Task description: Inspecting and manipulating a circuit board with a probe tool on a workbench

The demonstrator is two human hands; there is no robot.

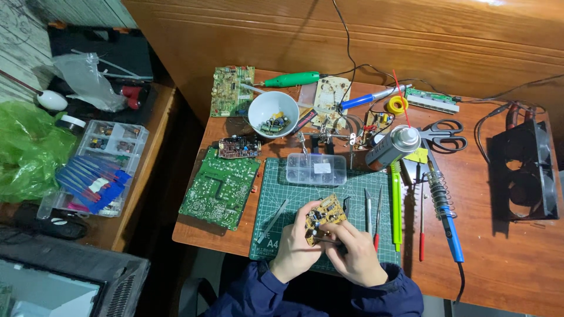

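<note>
Yellow circuit board [324, 216] held tilted above the green cutting mat [352, 194], left hand [296, 245] gripping its near edge while right hand [352, 255] pinches a small dark tool against it; tweezers [369, 210], screwdrivers and blue soldering iron [447, 226] lie within reach, parts bowl [274, 113] farther back on the tabletop [499, 258].

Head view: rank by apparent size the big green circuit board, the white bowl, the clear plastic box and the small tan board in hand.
1. big green circuit board
2. and 3. white bowl and clear plastic box: look alike, left unranked
4. small tan board, partly covered by fingers
</note>
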